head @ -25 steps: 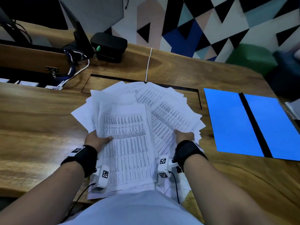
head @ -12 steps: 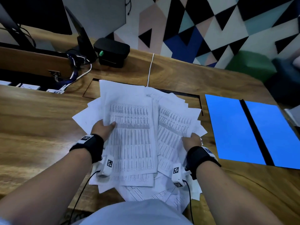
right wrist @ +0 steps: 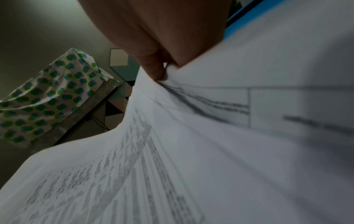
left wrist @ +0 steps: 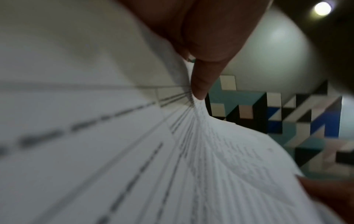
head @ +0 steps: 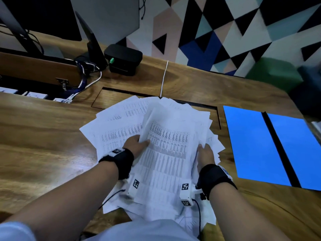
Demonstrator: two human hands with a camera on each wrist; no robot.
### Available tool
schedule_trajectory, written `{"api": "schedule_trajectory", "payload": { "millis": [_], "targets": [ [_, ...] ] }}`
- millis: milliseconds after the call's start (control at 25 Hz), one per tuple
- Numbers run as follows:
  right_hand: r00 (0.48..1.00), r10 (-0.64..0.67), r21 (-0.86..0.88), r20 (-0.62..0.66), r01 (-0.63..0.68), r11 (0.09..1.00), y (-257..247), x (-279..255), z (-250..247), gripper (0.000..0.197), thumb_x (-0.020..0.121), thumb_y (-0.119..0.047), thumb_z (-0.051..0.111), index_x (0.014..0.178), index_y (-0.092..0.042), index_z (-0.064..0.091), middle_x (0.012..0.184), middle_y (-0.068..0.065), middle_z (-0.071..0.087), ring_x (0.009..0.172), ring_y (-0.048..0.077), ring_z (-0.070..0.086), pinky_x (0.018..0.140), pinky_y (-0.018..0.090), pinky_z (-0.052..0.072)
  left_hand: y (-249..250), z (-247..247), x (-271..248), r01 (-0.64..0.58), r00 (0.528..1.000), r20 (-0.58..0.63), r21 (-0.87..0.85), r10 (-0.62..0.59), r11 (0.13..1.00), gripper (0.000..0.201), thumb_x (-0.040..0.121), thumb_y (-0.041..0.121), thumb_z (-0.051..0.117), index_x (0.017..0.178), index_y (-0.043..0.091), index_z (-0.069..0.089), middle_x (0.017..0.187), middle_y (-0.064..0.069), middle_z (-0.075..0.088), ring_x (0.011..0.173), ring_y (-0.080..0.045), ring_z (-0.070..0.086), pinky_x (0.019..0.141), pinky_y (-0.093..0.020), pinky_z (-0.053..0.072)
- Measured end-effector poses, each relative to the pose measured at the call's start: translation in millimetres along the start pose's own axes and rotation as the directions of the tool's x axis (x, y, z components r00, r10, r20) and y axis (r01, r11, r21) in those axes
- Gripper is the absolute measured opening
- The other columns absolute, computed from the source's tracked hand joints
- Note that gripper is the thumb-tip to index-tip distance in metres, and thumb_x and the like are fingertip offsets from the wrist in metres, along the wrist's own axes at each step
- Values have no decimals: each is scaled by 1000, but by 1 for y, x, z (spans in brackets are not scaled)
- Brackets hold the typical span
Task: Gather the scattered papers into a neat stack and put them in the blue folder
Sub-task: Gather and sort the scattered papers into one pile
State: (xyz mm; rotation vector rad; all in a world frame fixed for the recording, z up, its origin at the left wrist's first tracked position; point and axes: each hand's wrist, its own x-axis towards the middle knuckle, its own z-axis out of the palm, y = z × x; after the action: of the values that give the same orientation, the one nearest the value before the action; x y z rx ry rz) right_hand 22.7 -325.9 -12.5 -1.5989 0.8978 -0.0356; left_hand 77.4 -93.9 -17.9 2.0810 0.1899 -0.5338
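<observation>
Now that your left hand (head: 134, 145) and right hand (head: 205, 153) have lifted the fanned white printed papers (head: 165, 153) higher, fingers pinching both sides, square them before the open blue folder (head: 248, 145) lying right.

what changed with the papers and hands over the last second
Both hands, left hand and right hand, moved away from the body and closer together, squeezing the fanned white printed papers so the top sheets now bulge upward. Both keep gripping the pile's sides. The open blue folder stays on the wooden desk.
</observation>
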Motion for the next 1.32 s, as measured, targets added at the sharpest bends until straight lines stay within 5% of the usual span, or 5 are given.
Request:
{"api": "schedule_trajectory", "payload": {
  "millis": [280,440,600,720,1320],
  "targets": [
    [957,-4,16,291,-1,1000,24,-26,-19,63,64,-32,85,117,-9,60,124,6,66,113,23,63,105,46,44,-37,-21,-61,-5,953,304,62,-14,998,34,80,54,62,94,22,61,84,9,65,75,-6,61,60,-16,44],
    [929,-4,-89,369,40,995,42,-31,-18,81,55,-7,90,123,-13,46,119,5,65,110,24,62,99,46,49,-39,-38,-87,-23,737,649,304,-190,952,41,67,71,61,89,37,62,84,19,66,74,1,63,64,-13,47],
    [962,-34,-171,272,83,982,47,-30,-6,71,70,3,77,132,-9,44,131,7,56,121,26,54,103,39,44,-53,-50,-71,77,990,108,168,-96,983,45,78,57,65,88,16,52,76,-6,66,66,-22,66,56,-26,46],
    [956,-112,-193,270,168,967,28,-28,6,53,80,-8,72,128,-1,52,124,7,59,119,24,55,101,35,43,-68,-62,-47,188,906,-410,165,-106,968,44,83,42,66,113,11,54,117,-14,57,117,-35,51,89,-38,41],
    [886,87,-375,456,103,921,19,-48,83,48,68,-17,80,111,-4,64,110,13,70,100,29,67,95,44,53,-88,-46,-31,172,957,-238,9,-165,985,33,93,19,54,121,3,49,107,-11,55,97,-27,54,79,-28,36]
  ]
}}
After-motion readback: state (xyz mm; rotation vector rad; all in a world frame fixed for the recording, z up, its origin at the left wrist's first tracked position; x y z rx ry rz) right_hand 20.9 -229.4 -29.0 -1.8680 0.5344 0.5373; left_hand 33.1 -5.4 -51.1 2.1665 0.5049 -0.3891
